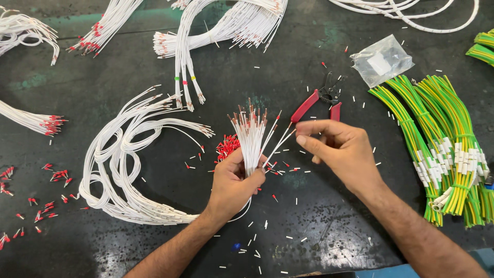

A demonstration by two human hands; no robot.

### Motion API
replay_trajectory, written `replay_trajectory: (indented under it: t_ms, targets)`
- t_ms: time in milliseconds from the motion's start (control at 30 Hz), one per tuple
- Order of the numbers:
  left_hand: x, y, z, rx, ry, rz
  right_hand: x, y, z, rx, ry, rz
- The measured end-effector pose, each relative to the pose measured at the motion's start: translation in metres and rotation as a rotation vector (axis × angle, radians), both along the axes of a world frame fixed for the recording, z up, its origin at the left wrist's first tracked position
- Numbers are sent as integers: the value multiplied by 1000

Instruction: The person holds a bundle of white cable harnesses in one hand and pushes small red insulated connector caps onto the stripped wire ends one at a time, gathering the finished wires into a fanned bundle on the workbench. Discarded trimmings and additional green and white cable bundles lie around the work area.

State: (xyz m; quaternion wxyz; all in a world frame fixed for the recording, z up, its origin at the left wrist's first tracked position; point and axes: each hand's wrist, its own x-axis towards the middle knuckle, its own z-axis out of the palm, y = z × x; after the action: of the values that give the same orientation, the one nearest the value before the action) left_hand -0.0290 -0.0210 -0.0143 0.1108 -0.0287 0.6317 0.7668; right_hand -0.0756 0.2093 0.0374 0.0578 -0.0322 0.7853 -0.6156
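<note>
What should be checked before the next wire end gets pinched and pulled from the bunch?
1. Left hand has a firm grip on the bunch of white wires, stripped ends up: ok.
2. Right hand fingertips pinch a single wire fanned out from the bunch: ok.
3. Red ferrule seated on that wire's end: cannot tell, the fingertips hide it.
4. Pile of red ferrules lies close behind the left hand: ok.
5. Red-handled pliers lie on the dark table, untouched, just beyond the right hand: ok.
6. Work area free of offcuts: not ok, white insulation scraps are scattered around both hands.
</note>
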Motion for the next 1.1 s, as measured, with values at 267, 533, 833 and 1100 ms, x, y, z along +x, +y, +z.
replay_trajectory:
  t_ms: [267, 533, 833, 1100]
  targets:
    - [2, -1, -1, -40, 55, -34, -1, 5, -4, -192, 35, -51]
    - [2, 0, 0, -45, 80, -40, 2, 5, -2, -200, 106, -51]
    - [2, 1, 3, -54, 81, -43, 5, 3, 1, -130, 135, -29]
    - [2, 0, 2, -65, 65, -26, 7, 0, 1, -28, 87, 18]
